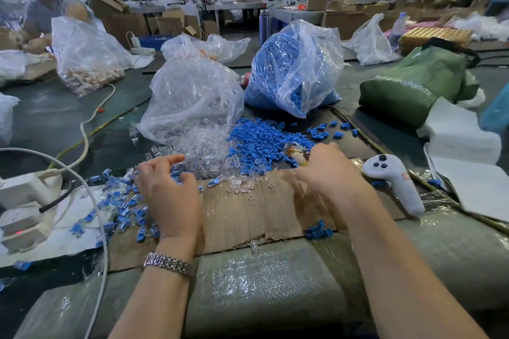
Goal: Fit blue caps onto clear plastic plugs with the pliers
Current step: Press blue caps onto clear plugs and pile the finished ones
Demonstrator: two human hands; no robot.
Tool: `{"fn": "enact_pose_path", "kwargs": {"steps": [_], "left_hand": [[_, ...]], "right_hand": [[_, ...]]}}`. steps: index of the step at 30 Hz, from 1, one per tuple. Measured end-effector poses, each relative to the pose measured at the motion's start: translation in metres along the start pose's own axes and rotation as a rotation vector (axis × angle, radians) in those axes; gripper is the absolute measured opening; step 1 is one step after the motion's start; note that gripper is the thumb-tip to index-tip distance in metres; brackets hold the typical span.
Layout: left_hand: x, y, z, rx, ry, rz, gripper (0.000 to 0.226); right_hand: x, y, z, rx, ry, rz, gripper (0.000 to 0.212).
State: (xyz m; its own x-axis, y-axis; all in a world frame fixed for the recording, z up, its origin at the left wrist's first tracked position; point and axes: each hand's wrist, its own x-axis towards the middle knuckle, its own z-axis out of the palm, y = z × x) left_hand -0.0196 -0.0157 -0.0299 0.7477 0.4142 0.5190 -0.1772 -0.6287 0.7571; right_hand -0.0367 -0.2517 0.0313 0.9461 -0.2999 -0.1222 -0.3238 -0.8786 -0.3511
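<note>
Far left, a white power strip (23, 190) is sitting on the table (55, 115), and finished capped pieces (124, 217) are lying scattered beside it. The left hand (169, 195) is hovering with fingers spread and loose, empty, reaching into the clear plastic plugs (198, 151) spilling from their bag (192, 96). Centre, the cardboard sheet (248, 217) is serving as the work spot. The blue caps (264, 140) are heaped just behind it. The right hand (330, 170) is curling around something yellowish, likely the pliers (297, 154), though blur is hiding the grip. This looks like the picking step; next, one plug and one cap need bringing together for pressing. A white controller (396, 181) is lying right.
</note>
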Motion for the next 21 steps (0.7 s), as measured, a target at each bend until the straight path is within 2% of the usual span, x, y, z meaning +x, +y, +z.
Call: {"fn": "enact_pose_path", "kwargs": {"steps": [2, 4, 7, 10, 12, 14, 17, 21], "left_hand": [[-0.006, 0.004, 0.004, 0.031, -0.106, 0.137, 0.022], [-0.010, 0.005, 0.010, 0.054, -0.288, 0.244, 0.019], [-0.016, 0.003, 0.017, 0.106, -0.463, 0.338, 0.023], [-0.019, 0.000, 0.021, 0.193, -0.520, 0.364, 0.028], [-0.019, -0.002, 0.022, 0.223, -0.550, 0.356, 0.025], [-0.020, -0.002, 0.021, 0.233, -0.555, 0.359, 0.017], [-0.020, -0.002, 0.020, 0.222, -0.553, 0.350, 0.013], [-0.018, -0.002, 0.018, 0.177, -0.570, 0.333, 0.014]], "right_hand": [[0.007, 0.006, 0.008, -0.093, 0.022, 0.059, 0.043], [0.012, 0.009, 0.015, -0.137, 0.016, 0.080, 0.040], [0.017, 0.012, 0.026, -0.162, 0.028, 0.091, 0.047], [0.020, 0.003, 0.033, -0.212, 0.170, -0.015, 0.052], [0.026, -0.009, 0.038, -0.204, 0.239, -0.177, 0.037], [0.033, -0.022, 0.044, -0.223, 0.213, -0.281, 0.023], [0.042, -0.032, 0.055, -0.249, 0.148, -0.290, 0.023], [0.050, -0.033, 0.063, -0.173, 0.159, -0.269, 0.018]]}}
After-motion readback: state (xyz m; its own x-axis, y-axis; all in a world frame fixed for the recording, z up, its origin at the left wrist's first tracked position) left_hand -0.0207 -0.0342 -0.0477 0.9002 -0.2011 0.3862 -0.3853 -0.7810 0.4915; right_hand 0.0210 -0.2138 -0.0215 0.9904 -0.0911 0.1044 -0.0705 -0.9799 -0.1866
